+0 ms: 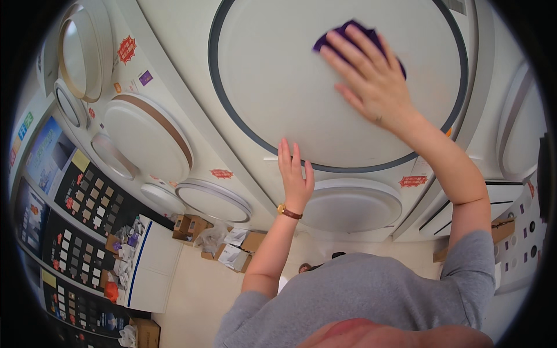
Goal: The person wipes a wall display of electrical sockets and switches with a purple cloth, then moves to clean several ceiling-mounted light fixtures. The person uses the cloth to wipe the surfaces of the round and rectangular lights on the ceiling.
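A large round ceiling lamp (278, 87) with a white cover and a dark grey rim is mounted on the white display panel before me. My right hand (370, 76) lies flat over a dark purple cloth (354, 32), pressing it against the upper part of the cover. Part of the cloth is hidden under the palm and fingers. Lower down, my left hand (296, 176) rests its fingertips at the rim's bottom left, fingers apart and holding nothing. A watch (289, 212) with a brown strap is on that wrist.
Just below hangs a smaller round lamp (352, 204). More round lamps, one with a brown band (161, 124), line the left panel. Opened cardboard boxes (191, 227) stand on the floor. A white cabinet (152, 265) carries loose packages, near a board of switch samples (93, 195).
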### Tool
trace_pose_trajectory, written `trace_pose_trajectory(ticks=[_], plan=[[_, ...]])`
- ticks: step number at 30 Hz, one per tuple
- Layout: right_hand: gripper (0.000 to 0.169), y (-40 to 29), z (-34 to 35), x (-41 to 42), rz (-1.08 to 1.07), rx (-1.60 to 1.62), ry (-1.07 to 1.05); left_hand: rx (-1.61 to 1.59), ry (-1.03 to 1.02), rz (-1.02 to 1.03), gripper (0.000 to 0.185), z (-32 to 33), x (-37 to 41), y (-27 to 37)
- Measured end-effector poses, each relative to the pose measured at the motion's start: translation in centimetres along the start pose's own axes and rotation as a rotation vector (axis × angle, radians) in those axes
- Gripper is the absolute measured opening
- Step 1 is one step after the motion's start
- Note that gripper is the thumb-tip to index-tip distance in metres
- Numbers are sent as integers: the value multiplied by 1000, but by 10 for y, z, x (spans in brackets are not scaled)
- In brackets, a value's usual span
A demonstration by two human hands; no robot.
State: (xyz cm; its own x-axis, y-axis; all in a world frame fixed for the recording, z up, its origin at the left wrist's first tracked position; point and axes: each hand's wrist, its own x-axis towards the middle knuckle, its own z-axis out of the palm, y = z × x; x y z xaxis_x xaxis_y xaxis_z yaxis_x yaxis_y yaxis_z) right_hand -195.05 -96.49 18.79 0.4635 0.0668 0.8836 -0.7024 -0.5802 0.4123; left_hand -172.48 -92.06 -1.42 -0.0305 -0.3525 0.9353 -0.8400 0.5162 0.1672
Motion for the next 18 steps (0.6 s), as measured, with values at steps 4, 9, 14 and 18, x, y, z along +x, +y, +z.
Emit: trace_pose_trajectory(ticks=[4, 9, 14, 18], plan=[[54, -45, 34, -106, -471, 209, -360, 31, -49, -8, 59, 8, -2, 0], [54, -11, 13, -72, -340, 96, -189, 95, -68, -7, 58, 6, -8, -11], [53, 60, -34, -31, 154, -76, 90, 89, -71, 18, 56, 8, -9, -9], [53, 48, -28, -80, 272, -7, 114, 81, -67, 9, 56, 10, -7, -5]])
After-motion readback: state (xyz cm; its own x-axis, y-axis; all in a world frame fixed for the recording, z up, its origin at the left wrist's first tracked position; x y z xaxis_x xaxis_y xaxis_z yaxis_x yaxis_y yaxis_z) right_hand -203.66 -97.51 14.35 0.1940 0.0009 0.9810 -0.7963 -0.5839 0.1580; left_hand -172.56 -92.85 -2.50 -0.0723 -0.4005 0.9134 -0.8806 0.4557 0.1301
